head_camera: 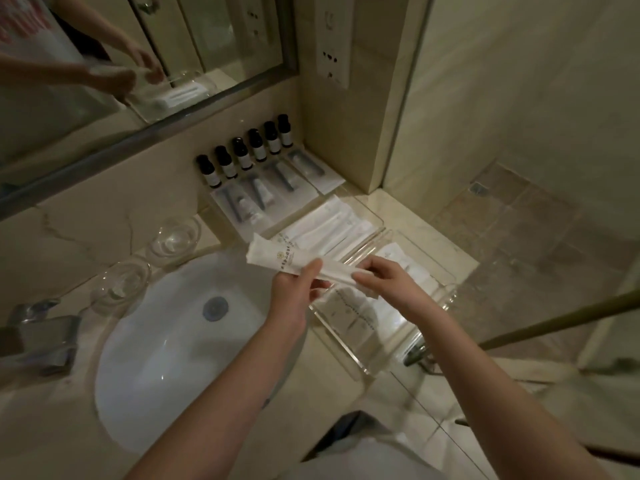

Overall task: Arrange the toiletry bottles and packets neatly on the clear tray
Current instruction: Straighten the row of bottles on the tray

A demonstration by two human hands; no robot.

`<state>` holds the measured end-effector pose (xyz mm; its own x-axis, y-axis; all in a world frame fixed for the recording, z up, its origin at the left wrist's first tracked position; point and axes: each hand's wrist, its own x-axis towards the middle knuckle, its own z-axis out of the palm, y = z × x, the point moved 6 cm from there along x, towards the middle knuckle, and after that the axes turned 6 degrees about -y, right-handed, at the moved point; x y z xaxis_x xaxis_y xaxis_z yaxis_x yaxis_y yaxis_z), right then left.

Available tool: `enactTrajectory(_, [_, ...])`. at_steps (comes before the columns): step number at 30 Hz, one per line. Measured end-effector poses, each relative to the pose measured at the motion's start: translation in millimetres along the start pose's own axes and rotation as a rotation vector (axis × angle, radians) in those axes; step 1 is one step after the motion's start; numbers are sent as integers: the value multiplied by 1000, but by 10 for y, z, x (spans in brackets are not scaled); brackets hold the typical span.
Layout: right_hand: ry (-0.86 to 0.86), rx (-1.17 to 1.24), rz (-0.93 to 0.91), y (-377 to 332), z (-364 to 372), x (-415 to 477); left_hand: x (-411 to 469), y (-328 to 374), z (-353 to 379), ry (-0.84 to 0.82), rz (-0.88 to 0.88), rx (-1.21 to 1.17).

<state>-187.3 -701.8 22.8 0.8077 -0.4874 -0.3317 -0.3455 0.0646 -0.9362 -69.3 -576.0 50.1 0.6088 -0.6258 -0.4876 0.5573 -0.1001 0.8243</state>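
Observation:
A long white packet (277, 256) with a gold emblem is held above the counter by both hands. My left hand (294, 296) grips its middle between thumb and fingers. My right hand (384, 278) pinches its near end. Just below and to the right stands a clear tray (446, 292) with white packets lying in it. A second clear tray (375, 218) behind it holds more white packets (329, 226). Several dark bottles (247, 152) with white labels line the wall, with clear packets (277, 187) of razors and tubes in front of them.
A white sink basin (166, 344) fills the lower left, with a chrome tap (41, 337) at its left edge. Two upturned glasses (173, 237) stand behind the basin. A mirror (104, 64) runs along the wall. The counter's edge drops to a tiled floor (536, 237) on the right.

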Motion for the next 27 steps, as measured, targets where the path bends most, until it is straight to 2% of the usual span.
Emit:
enactTrajectory(3, [68,45,25,99,-267,-118,95,51,-147,79,18,37])
enactTrajectory(6, [192,112,29,158,-508,-215,143,43,-158,48,30,164])
enactTrajectory(10, [409,215,38,275,-775,-297,150,-213,-49,-5,-61,198])
enactTrajectory(13, [559,180,76,384,-992,-350,148,-435,69,-133,-57,612])
enactTrajectory(16, [593,38,118,438,-1134,-364,98,-744,250,-318,-61,951])
enactTrajectory(20, [533,-193,184,495,-1201,-334,53,-1084,431,-417,-72,1255])
enactTrajectory(23, [499,-473,225,532,-1180,-308,29,-1185,566,-435,35,1565])
enactTrajectory(27, [433,-898,219,605,-1022,-254,18,-1170,676,-452,206,1857])
